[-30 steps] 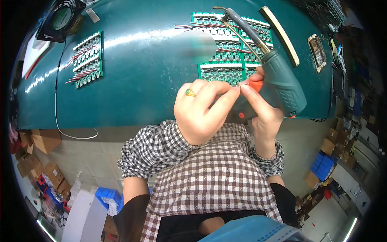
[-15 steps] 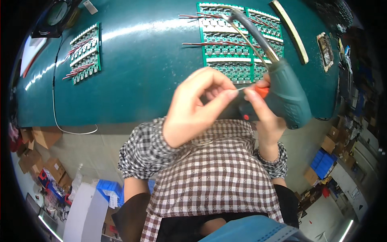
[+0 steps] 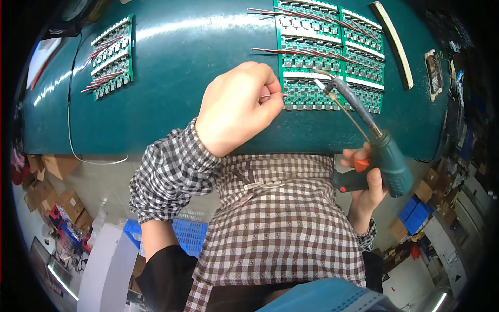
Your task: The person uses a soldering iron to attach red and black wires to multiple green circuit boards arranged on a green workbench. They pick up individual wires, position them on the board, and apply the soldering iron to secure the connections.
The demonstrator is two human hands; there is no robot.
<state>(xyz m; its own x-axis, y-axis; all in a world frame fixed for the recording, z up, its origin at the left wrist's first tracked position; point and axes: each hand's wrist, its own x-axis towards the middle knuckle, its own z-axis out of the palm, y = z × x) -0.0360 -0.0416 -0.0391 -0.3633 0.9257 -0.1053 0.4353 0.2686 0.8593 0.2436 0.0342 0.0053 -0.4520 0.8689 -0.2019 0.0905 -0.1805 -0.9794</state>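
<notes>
Soldering scene: a green board panel (image 3: 330,62) is lain flat on a teal table (image 3: 197,67), at its near right part, with both hands raised over it.
Left hand: the left hand (image 3: 236,109) is curled shut, and a thin wire (image 3: 274,95) is pinched between thumb and forefinger; the wire end is held at the left edge of the panel's nearest row.
Right hand: the right hand (image 3: 366,179) is closed around the grip of a teal soldering gun (image 3: 382,153), with a finger laid beside its orange trigger.
Gun tip: the metal tip is pointed up and left and is held over the nearest row of the panel, just right of the wire end; whether board is touched cannot be told.
Panel: red leads are seen sticking out to the left from its far and middle rows.
Second panel: a smaller board panel (image 3: 110,57) with red leads is lain at the table's far left, well apart from the hands.
Cable: a thin cable (image 3: 69,119) is hung over the table's left edge.
Strip: a pale strip (image 3: 392,44) is lain just right of the main panel.
Sleeves: checked sleeves are worn on both forearms.
Floor: cardboard boxes (image 3: 49,192) and a blue crate (image 3: 187,236) are seen below the table.
</notes>
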